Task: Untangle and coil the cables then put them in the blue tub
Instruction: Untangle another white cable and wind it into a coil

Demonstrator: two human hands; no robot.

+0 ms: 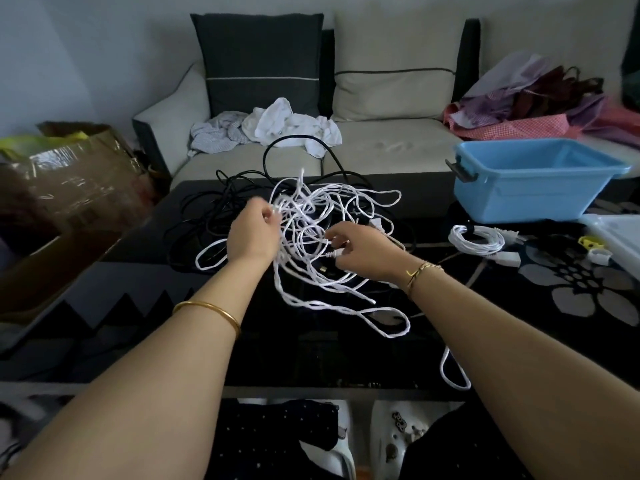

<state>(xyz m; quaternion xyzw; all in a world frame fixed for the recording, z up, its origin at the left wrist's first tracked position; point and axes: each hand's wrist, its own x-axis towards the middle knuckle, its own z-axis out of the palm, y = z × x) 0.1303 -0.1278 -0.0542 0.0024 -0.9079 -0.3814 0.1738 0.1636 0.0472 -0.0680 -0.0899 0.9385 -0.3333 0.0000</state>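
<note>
Dark table (329,351) makes black cables (204,204) beneath white tangle (301,216) indistinct.

White cables (341,202): twisted, matt sheath. Black cables (204,206): smooth, slight sheen. Blue tub (519,199): smooth plastic, semi-gloss. Table (311,351): glossy black top, reflective. Sofa (388,143): matt cloth. Bangle (214,308): polished yellow metal.

Sofa (381,143) beyond surface's (311,348) far edge: dark cushion (259,60), beige cushion (394,64) upright, crumpled white cloth (287,128) on seat, coloured clothes heap (540,98) at right. Cardboard box (69,181) beside surface's left edge. White tray (620,233) at right edge.
</note>
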